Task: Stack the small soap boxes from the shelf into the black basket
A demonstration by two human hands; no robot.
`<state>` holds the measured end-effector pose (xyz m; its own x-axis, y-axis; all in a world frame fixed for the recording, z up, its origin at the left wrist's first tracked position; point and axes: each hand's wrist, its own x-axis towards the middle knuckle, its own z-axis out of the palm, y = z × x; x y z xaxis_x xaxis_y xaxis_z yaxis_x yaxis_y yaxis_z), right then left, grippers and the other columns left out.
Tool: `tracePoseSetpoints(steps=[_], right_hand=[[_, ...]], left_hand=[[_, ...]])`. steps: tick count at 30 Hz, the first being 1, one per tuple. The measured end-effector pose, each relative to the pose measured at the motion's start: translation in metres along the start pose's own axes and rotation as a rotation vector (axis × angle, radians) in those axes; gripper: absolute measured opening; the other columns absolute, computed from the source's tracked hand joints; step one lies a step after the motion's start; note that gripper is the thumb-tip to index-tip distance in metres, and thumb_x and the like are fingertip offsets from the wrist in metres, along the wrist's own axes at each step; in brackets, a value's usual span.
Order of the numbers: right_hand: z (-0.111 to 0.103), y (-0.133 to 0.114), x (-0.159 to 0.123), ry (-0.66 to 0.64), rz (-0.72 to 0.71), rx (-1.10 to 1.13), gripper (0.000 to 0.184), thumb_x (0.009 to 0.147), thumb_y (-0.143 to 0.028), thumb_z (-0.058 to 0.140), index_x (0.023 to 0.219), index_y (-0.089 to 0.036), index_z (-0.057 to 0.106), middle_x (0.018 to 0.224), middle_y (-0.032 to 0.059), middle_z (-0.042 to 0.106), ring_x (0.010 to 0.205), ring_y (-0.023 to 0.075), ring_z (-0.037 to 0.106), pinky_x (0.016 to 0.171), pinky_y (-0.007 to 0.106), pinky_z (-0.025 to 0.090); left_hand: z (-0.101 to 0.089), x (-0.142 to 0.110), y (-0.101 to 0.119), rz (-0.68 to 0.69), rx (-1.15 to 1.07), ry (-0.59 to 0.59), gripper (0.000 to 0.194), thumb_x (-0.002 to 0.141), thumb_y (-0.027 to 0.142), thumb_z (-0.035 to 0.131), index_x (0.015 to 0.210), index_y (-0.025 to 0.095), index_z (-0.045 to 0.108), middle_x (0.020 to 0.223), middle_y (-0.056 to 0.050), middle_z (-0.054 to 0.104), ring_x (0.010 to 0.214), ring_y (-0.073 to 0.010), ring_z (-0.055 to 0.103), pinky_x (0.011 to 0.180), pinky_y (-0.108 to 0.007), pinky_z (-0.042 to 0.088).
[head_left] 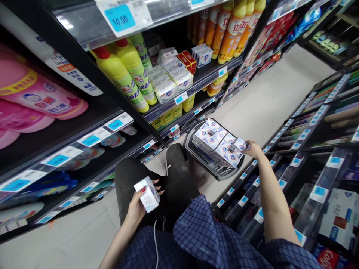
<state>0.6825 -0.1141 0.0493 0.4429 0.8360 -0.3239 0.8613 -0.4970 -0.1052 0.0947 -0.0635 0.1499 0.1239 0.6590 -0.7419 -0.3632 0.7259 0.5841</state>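
My left hand (137,203) is wrapped round a white soap box (147,195), held above my lap. Out to the right, my right hand (253,149) grips another soap box (239,144) at the right end of a grey shopping basket (203,166). That box is over the basket's contents; whether it rests on them I cannot tell. Several similar white boxes with a blue and red logo (219,134) lie in rows inside the basket, which stands on the floor beyond my knees.
On the left shelf are more soap boxes (178,73), a red box (187,61), yellow-green bottles (130,74) and orange bottles (231,31). Pink bottles (42,89) stand at the far left. A lower shelf rack (283,175) borders the right side. Tiled floor (280,86) runs between the shelves.
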Motion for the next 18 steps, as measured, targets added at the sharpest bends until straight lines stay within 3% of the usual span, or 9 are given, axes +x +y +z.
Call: tracePoseSetpoints(steps=[13,16,18], right_hand=[[0.005,0.003,-0.004,0.058,0.021,0.105,0.066,0.063,-0.028,0.078,0.124,-0.011,0.062,0.115,0.0186,0.066,0.106,0.0322,0.065,0.099,0.043,0.049],[0.007,0.012,-0.008,0.201,0.113,0.300,0.072,0.067,-0.045,0.074,0.128,-0.011,0.057,0.124,0.0220,0.061,0.118,0.0351,0.058,0.103,0.047,0.045],[0.016,0.017,-0.014,0.332,0.179,0.446,0.074,0.082,-0.064,0.049,0.132,-0.010,0.052,0.126,0.0246,0.058,0.122,0.0366,0.055,0.100,0.053,0.046]], left_hand=[[-0.003,0.001,-0.002,0.000,0.020,-0.036,0.053,0.054,0.041,0.082,0.097,0.012,0.073,0.108,-0.011,0.071,0.088,-0.0301,0.069,0.081,-0.048,0.060],[-0.005,0.002,-0.002,-0.007,0.020,-0.038,0.054,0.052,0.041,0.083,0.097,0.012,0.073,0.107,-0.011,0.071,0.088,-0.0303,0.069,0.079,-0.047,0.061],[-0.005,0.002,-0.003,0.003,0.017,-0.027,0.054,0.051,0.041,0.083,0.096,0.013,0.074,0.108,-0.011,0.071,0.088,-0.0296,0.069,0.077,-0.046,0.061]])
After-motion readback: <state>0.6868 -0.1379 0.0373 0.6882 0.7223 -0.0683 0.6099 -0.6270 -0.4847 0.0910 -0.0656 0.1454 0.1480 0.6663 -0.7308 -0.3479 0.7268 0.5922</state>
